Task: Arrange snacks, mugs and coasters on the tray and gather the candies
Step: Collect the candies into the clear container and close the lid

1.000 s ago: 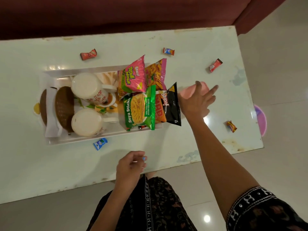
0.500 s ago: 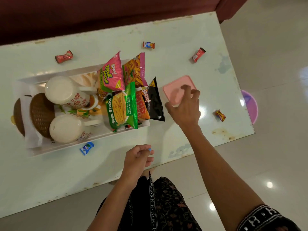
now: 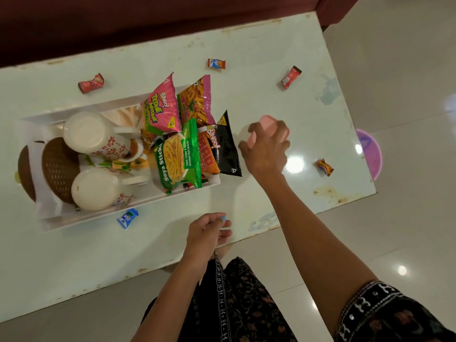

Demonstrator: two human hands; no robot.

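Note:
A white tray [image 3: 81, 219] on the table holds two upside-down white mugs [image 3: 93, 134] [image 3: 95, 188], brown woven coasters [image 3: 58, 166] at its left end, and several snack packets at its right end: pink [image 3: 160, 109], orange [image 3: 196, 102], green [image 3: 176, 156] and black [image 3: 223, 144]. Wrapped candies lie loose on the table: red [image 3: 90, 83], orange-blue [image 3: 216, 63], red [image 3: 291, 77], yellow-red [image 3: 325, 167] and blue [image 3: 127, 218]. My right hand [image 3: 265, 151] grips a small pink dish [image 3: 269, 122] just right of the tray. Near the table's front edge, my left hand [image 3: 207, 232] hovers loosely curled and holds nothing.
The pale glass table [image 3: 271, 45] has worn, stained edges. A maroon sofa [image 3: 148, 21] runs along its far side. A purple bowl [image 3: 370, 154] sits on the tiled floor past the table's right end. My patterned clothing fills the bottom of the view.
My right hand went from resting spread over the pink dish to closing its fingers around the edges and tilting it up. My left hand stayed near the front edge.

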